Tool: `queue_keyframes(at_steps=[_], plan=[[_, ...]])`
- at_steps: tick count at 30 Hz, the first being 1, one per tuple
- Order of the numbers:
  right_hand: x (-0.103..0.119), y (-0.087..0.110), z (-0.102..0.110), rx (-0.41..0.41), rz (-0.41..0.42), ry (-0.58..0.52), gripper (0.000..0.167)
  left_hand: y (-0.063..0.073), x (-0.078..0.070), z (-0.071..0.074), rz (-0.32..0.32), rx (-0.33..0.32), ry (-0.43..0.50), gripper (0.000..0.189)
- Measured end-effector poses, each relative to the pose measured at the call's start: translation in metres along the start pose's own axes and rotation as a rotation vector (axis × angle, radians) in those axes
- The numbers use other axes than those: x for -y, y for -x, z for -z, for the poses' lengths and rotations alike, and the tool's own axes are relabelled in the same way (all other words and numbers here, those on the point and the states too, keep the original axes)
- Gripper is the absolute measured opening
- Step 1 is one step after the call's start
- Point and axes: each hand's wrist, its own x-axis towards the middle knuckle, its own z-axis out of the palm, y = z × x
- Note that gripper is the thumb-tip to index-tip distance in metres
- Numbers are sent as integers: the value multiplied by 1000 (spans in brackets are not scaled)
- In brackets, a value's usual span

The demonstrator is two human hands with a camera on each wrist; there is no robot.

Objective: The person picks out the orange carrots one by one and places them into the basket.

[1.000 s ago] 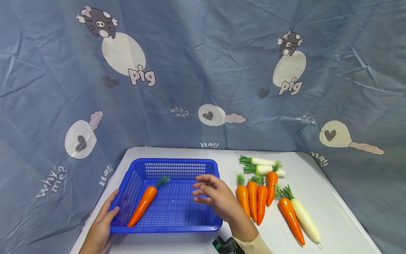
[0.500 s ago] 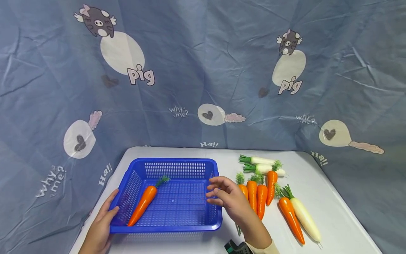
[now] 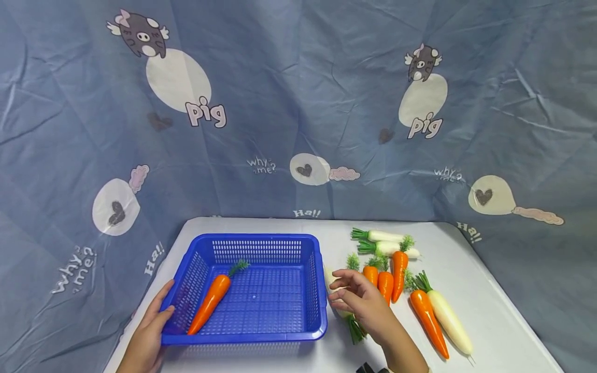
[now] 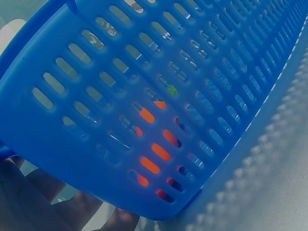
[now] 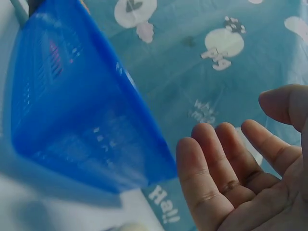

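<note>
The white radish [image 3: 329,278], right of lower centre in the head view, looks like moulded plastic: probably light and stiff, hard to bruise, with a smooth skin that could slide or roll under the fingertips. The best hold is likely across the thick white body; its green leaves [image 3: 357,331], aimed at the bottom of the frame, look thinner and more bendable. The blue basket [image 3: 244,339], filling the lower left and centre, seems light too, its slotted walls apt to flex a little, so the firm rolled rim is the sensible place to hold. As for position, the radish lies on the desk [image 3: 270,226] just beside the basket's right wall, partly hidden behind the right grip [image 3: 363,301], whose thumb and fingers stand apart, gently bent, with nothing between them; whether any finger touches the radish I cannot tell. The left grip [image 3: 145,336] holds the basket's rim near its lower left corner, thumb on the edge, close to the carrot [image 3: 211,303] lying inside.
</note>
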Motion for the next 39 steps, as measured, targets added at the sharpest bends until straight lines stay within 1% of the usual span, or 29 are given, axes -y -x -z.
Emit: queue_keyframes(at_steps=[4, 7, 11, 15, 21, 24, 27, 30, 34, 36, 39], plan=[[-7, 7, 10, -16, 10, 37, 43, 1, 0, 0, -31, 8, 12, 59], [-12, 12, 15, -18, 34, 62, 44, 1, 0, 0, -31, 5, 9, 58], [-18, 16, 19, -40, 52, 113, 42, 2, -2, 0, 20, -21, -17, 58], [-24, 18, 24, -62, 67, 215, 39, 2, -3, 1, 69, -41, -32, 58], [-34, 24, 35, -89, 93, 370, 43, 3, -5, -1, 97, -46, -29, 58], [-39, 30, 43, -90, 90, 410, 45, 2, -6, -3, 115, -47, -24, 58], [-42, 37, 51, -98, 67, 427, 46, 1, -6, -5, 125, -45, -19, 58], [-43, 43, 58, -125, 44, 458, 46, -1, -6, -6, 120, -43, -16, 58], [-45, 49, 66, -188, 21, 470, 45, 0, -7, -5, 131, -48, -28, 57], [-45, 53, 69, -235, 16, 490, 43, 1, -8, -4, 143, -51, -36, 57], [-47, 61, 74, -330, 31, 563, 39, 0, -9, -3, 124, -44, -29, 57]])
